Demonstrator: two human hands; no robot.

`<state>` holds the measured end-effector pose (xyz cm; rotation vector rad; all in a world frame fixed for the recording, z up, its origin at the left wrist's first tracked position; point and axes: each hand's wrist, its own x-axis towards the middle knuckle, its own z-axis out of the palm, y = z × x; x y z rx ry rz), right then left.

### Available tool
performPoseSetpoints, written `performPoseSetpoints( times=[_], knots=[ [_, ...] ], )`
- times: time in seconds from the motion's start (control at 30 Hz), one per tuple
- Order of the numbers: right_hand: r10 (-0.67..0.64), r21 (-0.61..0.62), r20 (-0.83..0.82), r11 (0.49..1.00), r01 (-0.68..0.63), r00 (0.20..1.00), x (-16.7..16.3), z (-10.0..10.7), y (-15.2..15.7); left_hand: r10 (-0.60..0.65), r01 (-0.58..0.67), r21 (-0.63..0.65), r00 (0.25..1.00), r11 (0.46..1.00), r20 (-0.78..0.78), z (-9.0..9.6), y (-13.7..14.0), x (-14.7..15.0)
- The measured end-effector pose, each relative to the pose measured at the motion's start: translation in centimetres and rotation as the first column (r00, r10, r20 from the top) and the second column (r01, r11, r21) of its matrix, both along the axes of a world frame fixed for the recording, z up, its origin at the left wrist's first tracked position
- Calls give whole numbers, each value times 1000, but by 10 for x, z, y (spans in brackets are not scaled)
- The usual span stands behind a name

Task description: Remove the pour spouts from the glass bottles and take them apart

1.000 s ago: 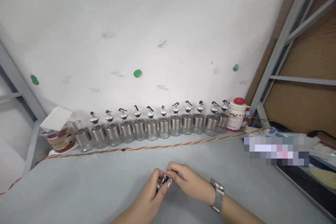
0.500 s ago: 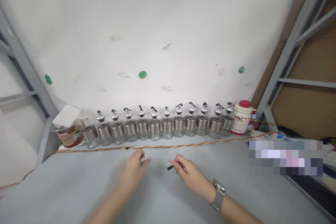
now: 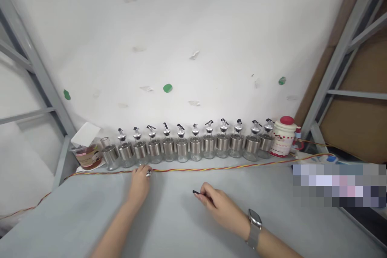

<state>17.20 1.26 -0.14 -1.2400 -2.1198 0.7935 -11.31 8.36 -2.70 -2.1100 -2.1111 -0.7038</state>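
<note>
My left hand [image 3: 140, 184] is closed around a small silver piece [image 3: 148, 173], mostly hidden by the fingers. Its fingertips are at the twisted red-and-yellow cable [image 3: 211, 168], just in front of the bottle row. My right hand [image 3: 216, 204] hovers over the grey table [image 3: 172, 221], pinching a small black strip-like piece [image 3: 196, 192] between thumb and forefinger. Behind the cable stand several glass bottles with steel sleeves, such as this bottle [image 3: 182, 145], topped by silver pourers with black flaps. The leftmost bottle [image 3: 111, 156] has a bare glass neck.
A tub with a brown label [image 3: 87, 159] and white paper on top stands at the left end. A cream jar with a red lid [image 3: 283, 137] stands at the right end. Grey metal frames [image 3: 50, 84] flank the table; a white wall rises behind.
My left hand has moved left and away from me to the cable, still holding the silver piece. My right hand stays nearly in place, its black piece now angled differently. The view has shifted slightly.
</note>
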Motion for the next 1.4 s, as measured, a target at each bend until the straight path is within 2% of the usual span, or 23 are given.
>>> performPoseSetpoints(
  times=[0.4, 0.7, 0.87, 1.03, 1.2, 1.4],
  knots=[
    [6, 47, 72, 999, -9, 997, 1, -4, 1, 88, -83, -51, 989, 995, 122, -6, 4, 2],
    [-22, 76, 126, 997, 13, 992, 3, -4, 2, 82, -69, -62, 963, 996, 256, 7, 5, -1],
    [-22, 90, 166, 996, 7, 986, 3, -4, 2, 121, -84, -154, 962, 984, 244, 13, 0, -9],
    [-38, 115, 203, 993, 15, 979, 2, -3, 1, 104, -49, -236, 968, 970, 228, 20, -8, -11],
    [-41, 129, 215, 992, 14, 976, 2, 0, 0, 90, -38, -264, 978, 964, 187, 21, -10, -5],
    [-42, 147, 223, 989, 9, 974, 2, -1, 0, 122, -82, -279, 984, 957, 131, 16, -7, -2]
  ],
)
